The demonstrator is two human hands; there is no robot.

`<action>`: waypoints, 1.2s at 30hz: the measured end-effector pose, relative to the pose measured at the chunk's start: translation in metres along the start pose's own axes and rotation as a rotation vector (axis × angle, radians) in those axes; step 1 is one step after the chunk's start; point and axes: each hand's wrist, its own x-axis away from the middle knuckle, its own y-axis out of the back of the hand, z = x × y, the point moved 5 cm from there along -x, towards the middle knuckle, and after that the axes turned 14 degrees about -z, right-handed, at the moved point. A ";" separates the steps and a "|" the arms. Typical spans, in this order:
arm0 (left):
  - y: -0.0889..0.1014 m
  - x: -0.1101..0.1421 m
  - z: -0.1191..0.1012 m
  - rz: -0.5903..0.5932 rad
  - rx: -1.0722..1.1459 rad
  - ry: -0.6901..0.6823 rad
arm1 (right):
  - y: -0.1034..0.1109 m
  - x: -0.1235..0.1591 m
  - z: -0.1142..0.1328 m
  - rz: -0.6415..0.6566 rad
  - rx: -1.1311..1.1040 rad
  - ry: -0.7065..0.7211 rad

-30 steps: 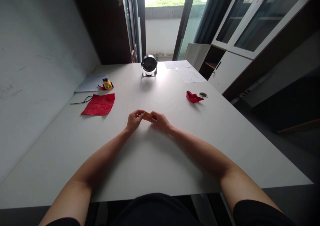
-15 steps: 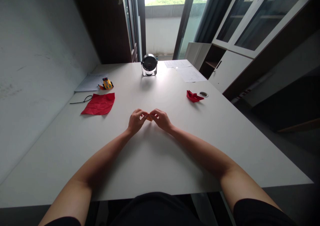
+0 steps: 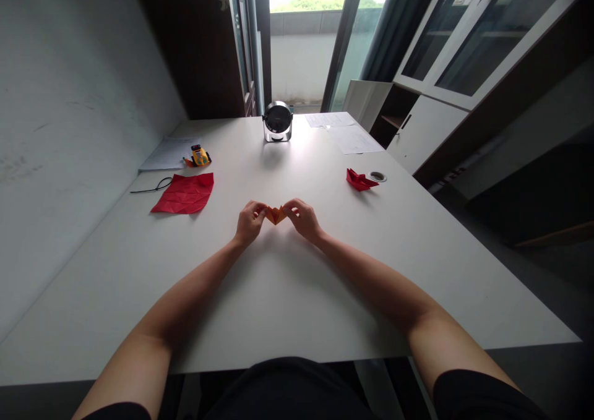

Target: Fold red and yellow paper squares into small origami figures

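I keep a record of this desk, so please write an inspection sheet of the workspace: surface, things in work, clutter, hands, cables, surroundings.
Surface: white table, glare at far part.
Things in work: folded orange paper, between the hands.
Clutter: red sheet and yellow object at left; red folded paper beside pale ring at right; round black device far off.
Hands: left hand and right hand pinch opposite sides of the orange paper.
Cables: thin black strand by the red sheet; cable or tie, cannot tell.
Surroundings: wall left, white cabinet right.
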 end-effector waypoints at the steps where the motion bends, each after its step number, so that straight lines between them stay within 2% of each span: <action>1: 0.001 -0.001 0.004 -0.016 0.008 0.020 | 0.000 -0.001 -0.002 -0.014 -0.005 -0.008; 4: 0.003 -0.003 0.016 -0.056 0.018 0.081 | 0.001 -0.002 -0.006 -0.045 -0.025 -0.028; 9: 0.002 -0.007 0.034 -0.045 0.146 0.193 | 0.005 -0.006 -0.011 -0.061 -0.020 -0.069; 15: 0.003 -0.012 0.044 -0.105 0.277 0.316 | 0.012 -0.010 -0.024 -0.071 0.065 -0.080; 20: 0.004 -0.012 0.039 -0.103 0.244 0.249 | 0.007 -0.008 -0.028 0.028 0.214 -0.023; 24: 0.003 -0.009 0.030 -0.075 0.192 0.173 | -0.001 -0.003 -0.019 0.116 0.368 0.161; 27: -0.002 -0.003 0.021 -0.009 0.197 0.134 | -0.005 0.000 -0.013 0.173 0.445 0.256; 36: -0.007 -0.001 0.017 0.072 0.276 0.168 | -0.006 0.002 -0.013 0.271 0.653 0.267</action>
